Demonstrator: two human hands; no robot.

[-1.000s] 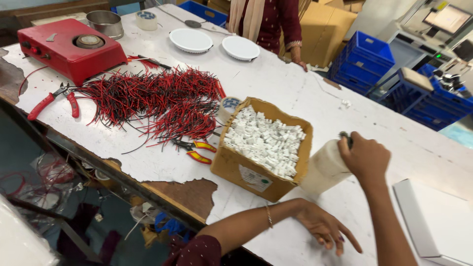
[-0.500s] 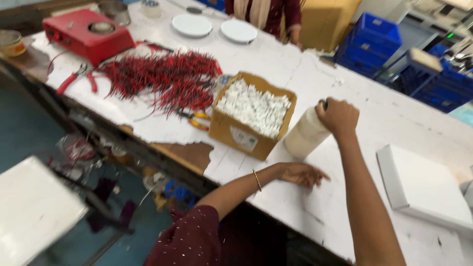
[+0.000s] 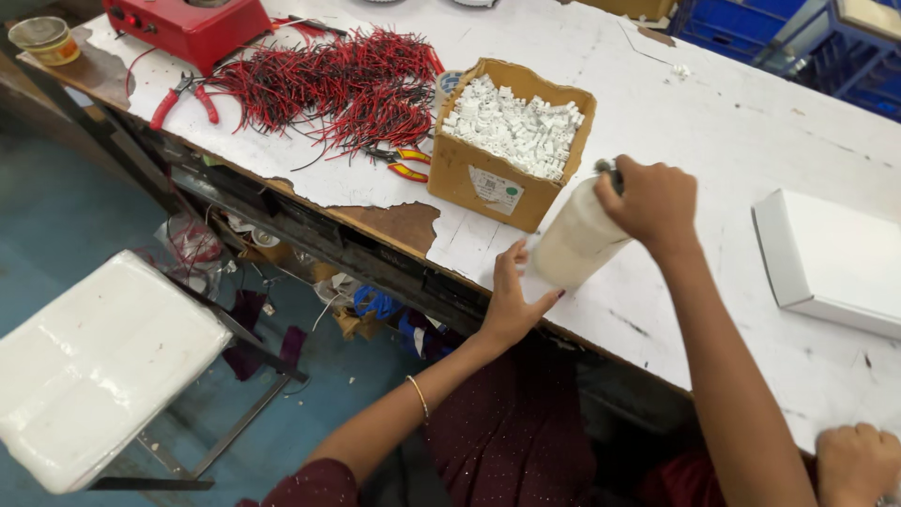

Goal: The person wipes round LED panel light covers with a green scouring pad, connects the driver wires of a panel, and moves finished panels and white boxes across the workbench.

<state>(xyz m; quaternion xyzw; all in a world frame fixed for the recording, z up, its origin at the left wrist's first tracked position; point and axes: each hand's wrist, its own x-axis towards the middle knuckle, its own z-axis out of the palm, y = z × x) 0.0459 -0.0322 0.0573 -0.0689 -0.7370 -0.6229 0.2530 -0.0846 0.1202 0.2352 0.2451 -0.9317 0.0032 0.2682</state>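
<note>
Head view, looking down on a worn white workbench (image 3: 732, 122). The right hand (image 3: 654, 202) is raised above the bench with the forearm running up from the lower edge of the view; its fingers are curled closed around the dark top end of a cream-white bottle (image 3: 579, 239), gripping it from above. The bottle is tilted, its top leaning toward the right hand and its wider base resting on the bench near the front edge. The left hand (image 3: 514, 299) reaches up from below the bench edge, wrist bent, a thin bangle on the forearm; its fingers are extended and spread, lying flat on the benchtop and touching the base of the bottle without closing on it.

Just beside the bottle, on its far left, stands an open cardboard box (image 3: 511, 141) filled with small white plastic connectors. Beyond the box lies a heap of red and black wire pieces (image 3: 328, 89), with yellow-handled cutters (image 3: 404, 161) at its near edge and red-handled pliers (image 3: 183, 94) farther left. A closed white box (image 3: 831, 258) lies well apart to the right. Another hand (image 3: 859, 460), closed in a fist, shows at the lower right corner.
</note>
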